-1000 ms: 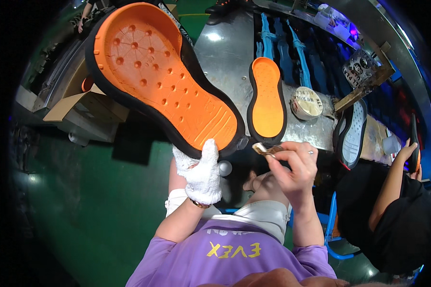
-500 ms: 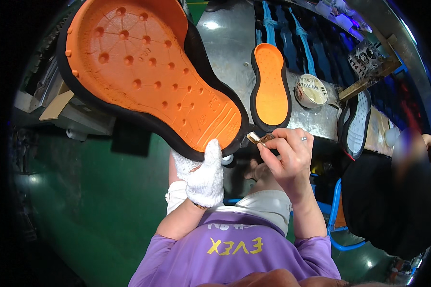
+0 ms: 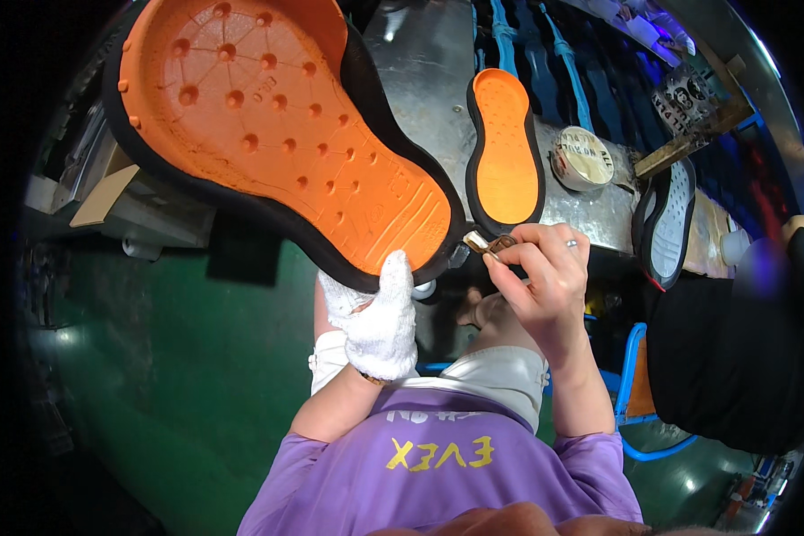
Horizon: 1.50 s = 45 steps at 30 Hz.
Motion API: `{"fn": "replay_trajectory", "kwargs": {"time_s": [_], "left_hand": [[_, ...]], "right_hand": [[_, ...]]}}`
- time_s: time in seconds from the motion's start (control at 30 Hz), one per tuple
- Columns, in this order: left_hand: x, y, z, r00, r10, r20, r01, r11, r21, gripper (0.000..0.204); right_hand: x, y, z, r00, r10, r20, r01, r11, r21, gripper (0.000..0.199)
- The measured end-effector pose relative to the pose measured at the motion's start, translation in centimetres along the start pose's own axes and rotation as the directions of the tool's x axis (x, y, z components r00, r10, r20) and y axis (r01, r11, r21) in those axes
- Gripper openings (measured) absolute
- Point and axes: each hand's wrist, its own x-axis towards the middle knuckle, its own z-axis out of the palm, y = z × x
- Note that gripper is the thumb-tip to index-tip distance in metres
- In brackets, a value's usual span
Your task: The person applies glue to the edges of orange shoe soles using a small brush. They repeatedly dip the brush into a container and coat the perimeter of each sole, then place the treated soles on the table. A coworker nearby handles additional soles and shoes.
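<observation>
A large shoe sole (image 3: 268, 143) with an orange inner face and a black rim hangs close in front of me, its toe end toward my hands. My left hand (image 3: 384, 322), in a white knit glove, grips that end, thumb on the orange face and fingers underneath. My bare right hand (image 3: 549, 277), with a ring, pinches a small tool (image 3: 482, 243) with a whitish tip and a brown loop. Its exact kind I cannot make out. The tool's tip is right by the black rim, and a dark translucent scrap (image 3: 458, 257) sticks out there.
Another orange-and-black sole (image 3: 506, 165) lies on the metal bench (image 3: 420, 80). Beside it stands a round tub (image 3: 583, 159); a grey-and-black sole (image 3: 668, 228) is farther right. A person in black (image 3: 732, 357) works at the right, near a blue-framed chair (image 3: 632, 393). An open carton (image 3: 107, 196) sits left.
The sole in my left hand has shifted slightly up and left. My right hand and the tool have moved up a little, still by the toe rim. The person at the right has shifted.
</observation>
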Motion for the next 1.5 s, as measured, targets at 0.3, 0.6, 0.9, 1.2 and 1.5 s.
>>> {"fn": "replay_trajectory", "kwargs": {"time_s": [0.3, 0.6, 0.9, 1.2, 1.5], "left_hand": [[-0.5, -0.7, -0.2, 0.959, -0.166, -0.228, 0.149, 0.985, -0.090, 0.047], [-0.7, -1.3, -0.4, 0.921, -0.279, -0.272, 0.206, 0.941, -0.270, 0.047], [-0.8, -0.7, -0.5, 0.963, -0.190, -0.192, 0.159, 0.973, -0.167, 0.041], [-1.0, -1.8, -2.1, 0.968, -0.155, -0.196, 0.151, 0.988, -0.036, 0.038], [-0.9, -0.7, -0.7, 0.970, -0.027, -0.243, 0.048, 0.995, 0.082, 0.049]], "right_hand": [[0.6, -0.4, -0.4, 0.989, -0.114, 0.098, 0.108, 0.992, 0.062, 0.013], [-0.7, -0.9, -0.9, 0.988, -0.086, 0.131, 0.074, 0.993, 0.096, 0.015], [-1.0, -0.8, -0.9, 0.993, -0.105, 0.051, 0.104, 0.994, 0.026, 0.015], [-0.9, 0.3, -0.9, 0.998, -0.008, -0.070, 0.010, 1.000, 0.023, 0.019], [-1.3, -0.3, -0.7, 0.982, -0.173, 0.074, 0.175, 0.984, -0.024, 0.014]]}}
